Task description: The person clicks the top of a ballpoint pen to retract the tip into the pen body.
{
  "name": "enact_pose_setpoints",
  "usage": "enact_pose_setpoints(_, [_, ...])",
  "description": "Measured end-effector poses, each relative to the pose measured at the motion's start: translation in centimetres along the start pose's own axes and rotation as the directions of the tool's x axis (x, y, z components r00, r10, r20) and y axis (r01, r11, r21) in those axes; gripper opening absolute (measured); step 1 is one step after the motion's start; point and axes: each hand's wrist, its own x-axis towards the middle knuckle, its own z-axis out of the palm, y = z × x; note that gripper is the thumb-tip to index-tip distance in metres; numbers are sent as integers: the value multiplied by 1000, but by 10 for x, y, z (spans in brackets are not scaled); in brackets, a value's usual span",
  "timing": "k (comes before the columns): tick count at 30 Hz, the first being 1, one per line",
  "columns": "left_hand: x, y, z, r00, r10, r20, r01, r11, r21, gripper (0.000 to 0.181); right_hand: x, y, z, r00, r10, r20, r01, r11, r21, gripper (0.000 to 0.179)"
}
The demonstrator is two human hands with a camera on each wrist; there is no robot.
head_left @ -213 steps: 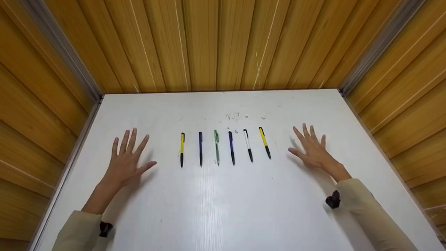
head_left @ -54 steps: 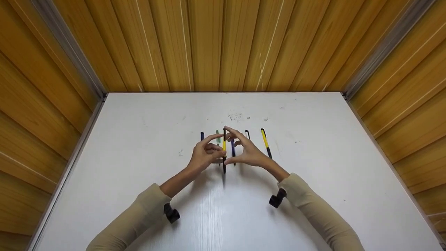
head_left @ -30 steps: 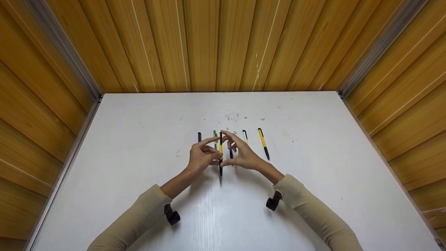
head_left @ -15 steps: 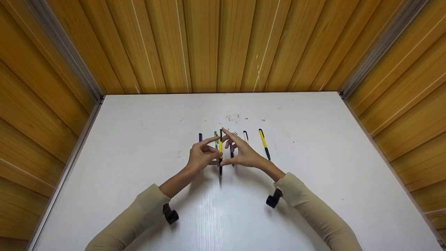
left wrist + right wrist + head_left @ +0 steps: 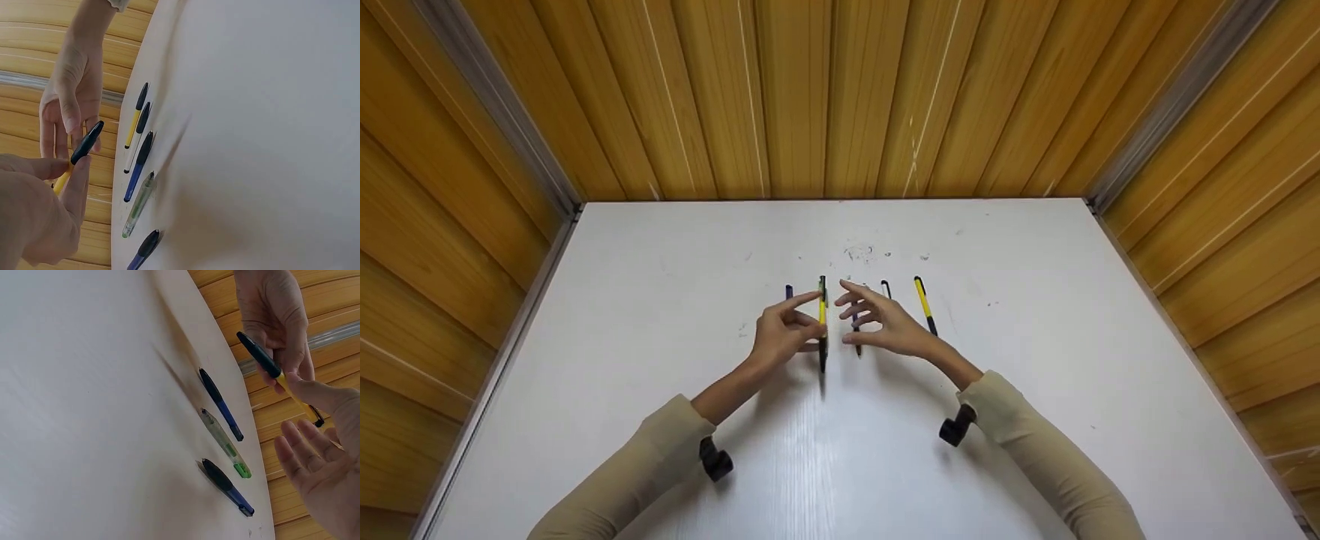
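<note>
My left hand (image 5: 780, 335) pinches a yellow ballpoint pen (image 5: 823, 313) with a black grip, thumb on one side and fingers on the other. Held above the table, the pen has its black tip toward me and its clip end away. My right hand (image 5: 891, 328) is just to the right, fingers relaxed and spread, with a gap between it and the pen in the head view. Below lie a blue pen (image 5: 789, 291), a clear green pen (image 5: 138, 205), another blue pen (image 5: 858, 346) and a white pen (image 5: 886, 288), partly hidden by the hands in the head view.
A second yellow pen (image 5: 924, 301) lies at the right end of the row. The white table (image 5: 660, 247) has small dark marks beyond the pens. Wood-look panels (image 5: 795, 97) stand along its back and sides.
Earlier both hands lay spread beside several pens; the leftmost yellow one was then lifted between both hands. Now the right hand has let go, and the left has shifted slightly left with the pen.
</note>
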Motion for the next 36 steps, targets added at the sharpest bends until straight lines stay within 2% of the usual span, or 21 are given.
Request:
enact_pose_setpoints(11, [-7, -6, -26, 999, 8, -37, -5, 998, 64, 57, -13, 10, -19, 1000, 19, -18, -18, 999, 29, 65])
enact_pose_setpoints(16, [-8, -10, -40, 999, 5, -51, -1, 997, 73, 55, -22, 13, -27, 997, 72, -25, -70, 995, 69, 58])
enact_pose_setpoints(24, [-9, -13, -70, 992, -28, -121, 38, 996, 81, 54, -31, 20, -38, 992, 119, -42, -117, 992, 55, 51])
enact_pose_setpoints(30, [-7, -17, -83, 986, -75, -151, 89, 992, 88, 54, -36, 21, -44, 980, 186, -73, -180, 980, 85, 50])
enact_pose_setpoints(36, [3, -26, -93, 980, -69, -186, 89, 991, 102, 52, -39, 21, -47, 976, 202, -86, -191, 974, 118, 50])
